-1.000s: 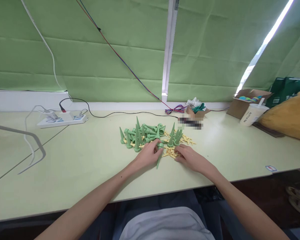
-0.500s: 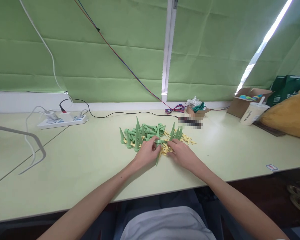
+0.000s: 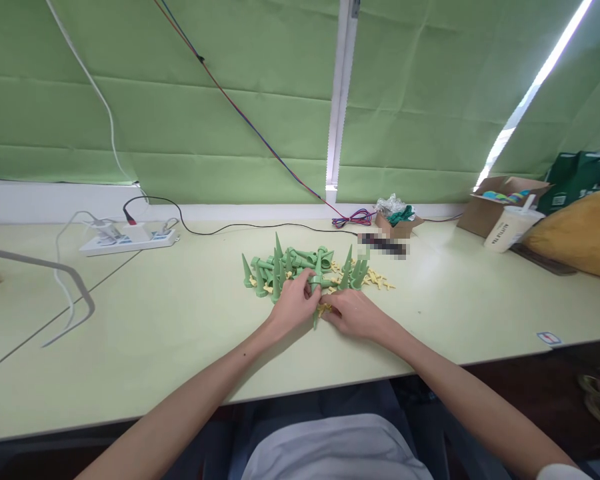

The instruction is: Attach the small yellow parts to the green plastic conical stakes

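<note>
My left hand is closed round a green part with pointed ends, one rising and another pointing down toward me. Close beside it, my right hand has its fingers pinched together at small yellow pieces; whether it grips one is too small to tell. Green cones stand upright left of my hands, with a heap of green parts behind. More upright green cones stand just behind my right hand, and scattered yellow pieces lie to their right.
A white power strip with plugs sits at the back left, its black cable running along the back. Behind the parts on the right is a small open box. Farther right stand a cup, a cardboard box and an orange-brown item.
My right hand has moved down and slightly left, from beside the green part to the yellow pieces below it. My left hand still holds the green part. The view has shifted slightly.
</note>
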A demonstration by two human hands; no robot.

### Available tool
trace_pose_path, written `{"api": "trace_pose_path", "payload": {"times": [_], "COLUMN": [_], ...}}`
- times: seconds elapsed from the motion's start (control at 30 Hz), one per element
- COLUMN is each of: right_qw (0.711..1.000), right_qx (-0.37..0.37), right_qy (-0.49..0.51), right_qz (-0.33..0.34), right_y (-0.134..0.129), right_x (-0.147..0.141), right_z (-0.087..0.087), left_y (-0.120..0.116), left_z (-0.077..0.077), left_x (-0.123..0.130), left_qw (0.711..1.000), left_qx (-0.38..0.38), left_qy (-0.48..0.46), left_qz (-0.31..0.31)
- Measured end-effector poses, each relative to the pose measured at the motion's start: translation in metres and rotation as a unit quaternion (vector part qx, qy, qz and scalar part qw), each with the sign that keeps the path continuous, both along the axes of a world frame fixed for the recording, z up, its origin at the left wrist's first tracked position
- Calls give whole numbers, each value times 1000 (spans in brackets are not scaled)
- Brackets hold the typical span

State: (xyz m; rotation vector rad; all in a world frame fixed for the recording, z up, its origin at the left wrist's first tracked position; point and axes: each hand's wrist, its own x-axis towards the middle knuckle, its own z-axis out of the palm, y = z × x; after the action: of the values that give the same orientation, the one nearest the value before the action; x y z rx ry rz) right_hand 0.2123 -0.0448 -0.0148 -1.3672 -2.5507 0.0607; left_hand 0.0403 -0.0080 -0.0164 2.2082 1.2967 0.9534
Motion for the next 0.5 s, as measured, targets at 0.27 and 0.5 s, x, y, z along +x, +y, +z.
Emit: {"api": "trace_pose_path", "payload": {"times": [0.27, 0.5], "right_qw": [999, 996], "right_qx": [33, 74], "right_qy": [8, 33], "right_qz": [20, 24], "right_y": [13, 18], "right_x": [-4, -3], "right_z": [-15, -26], "left_y": [0, -1], "left_z": [1, 4], "left_x": [1, 1], "left_qw": [1000, 999], "left_qx": [4, 12], "left_qy": [-9, -36], "left_qz": [5, 3]}}
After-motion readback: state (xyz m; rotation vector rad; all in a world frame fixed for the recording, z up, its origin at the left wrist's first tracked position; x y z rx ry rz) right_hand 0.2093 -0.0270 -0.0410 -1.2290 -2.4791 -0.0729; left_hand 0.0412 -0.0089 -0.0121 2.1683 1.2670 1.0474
